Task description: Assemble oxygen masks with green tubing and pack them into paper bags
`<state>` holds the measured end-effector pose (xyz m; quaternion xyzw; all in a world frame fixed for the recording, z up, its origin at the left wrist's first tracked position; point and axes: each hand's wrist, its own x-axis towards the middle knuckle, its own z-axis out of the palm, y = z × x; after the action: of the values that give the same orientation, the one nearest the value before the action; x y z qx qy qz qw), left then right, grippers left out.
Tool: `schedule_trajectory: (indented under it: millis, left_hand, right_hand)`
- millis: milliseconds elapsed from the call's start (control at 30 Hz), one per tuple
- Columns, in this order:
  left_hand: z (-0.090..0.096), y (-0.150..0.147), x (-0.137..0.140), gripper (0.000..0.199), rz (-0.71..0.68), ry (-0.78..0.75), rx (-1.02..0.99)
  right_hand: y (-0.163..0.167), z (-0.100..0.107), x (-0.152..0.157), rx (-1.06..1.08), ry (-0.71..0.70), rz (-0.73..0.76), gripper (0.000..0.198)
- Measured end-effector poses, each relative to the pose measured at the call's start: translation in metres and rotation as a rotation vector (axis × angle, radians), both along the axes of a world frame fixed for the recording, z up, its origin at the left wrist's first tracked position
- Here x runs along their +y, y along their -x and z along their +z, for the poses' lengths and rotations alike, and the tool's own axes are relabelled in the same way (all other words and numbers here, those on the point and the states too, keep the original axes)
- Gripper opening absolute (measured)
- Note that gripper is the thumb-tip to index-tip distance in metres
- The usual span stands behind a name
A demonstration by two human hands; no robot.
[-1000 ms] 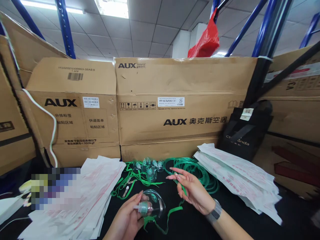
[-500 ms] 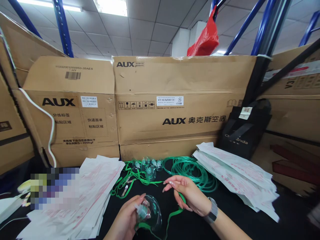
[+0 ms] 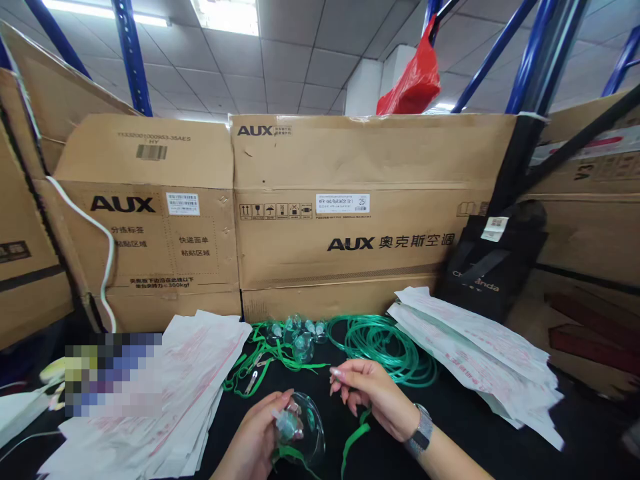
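My left hand [image 3: 260, 430] is closed around the edge of a clear plastic oxygen mask [image 3: 311, 427] with a pale green connector. A green strap hangs from this mask. My right hand [image 3: 373, 393] is raised to the right of it with fingers curled, and a green strap [image 3: 354, 441] runs up to its underside; how the fingers grip it is partly hidden. Beyond my hands, several more clear masks [image 3: 303, 347] lie in a cluster. Tangled green straps [image 3: 245, 367] with small metal nose clips spread to their left.
Coiled green tubing [image 3: 380, 347] lies behind my right hand. Printed white paper bags are stacked at left [image 3: 165, 387] and at right [image 3: 480, 353]. Cardboard boxes [image 3: 350, 267] wall off the back of the black table. A black bag [image 3: 480, 273] stands at the right.
The green strap has slipped lower under my right hand and shifted right; its loop between the fingers no longer shows. My left hand still holds the mask in nearly the same place.
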<state>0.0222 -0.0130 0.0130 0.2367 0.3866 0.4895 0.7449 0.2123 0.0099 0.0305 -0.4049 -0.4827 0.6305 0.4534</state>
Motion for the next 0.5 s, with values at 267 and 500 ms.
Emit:
schedule_trajectory:
  millis: [267,500]
  left_hand:
    - [-0.005,-0.001,0.004,0.021,0.016,-0.048,0.011]
    - [-0.007,0.0,0.003,0.026,-0.009,-0.124,0.06]
  right_hand:
    - [0.0,-0.005,0.0,0.003,-0.122,0.026,0.03]
    - [0.014,0.0,-0.011,-0.018,-0.106,0.023,0.023]
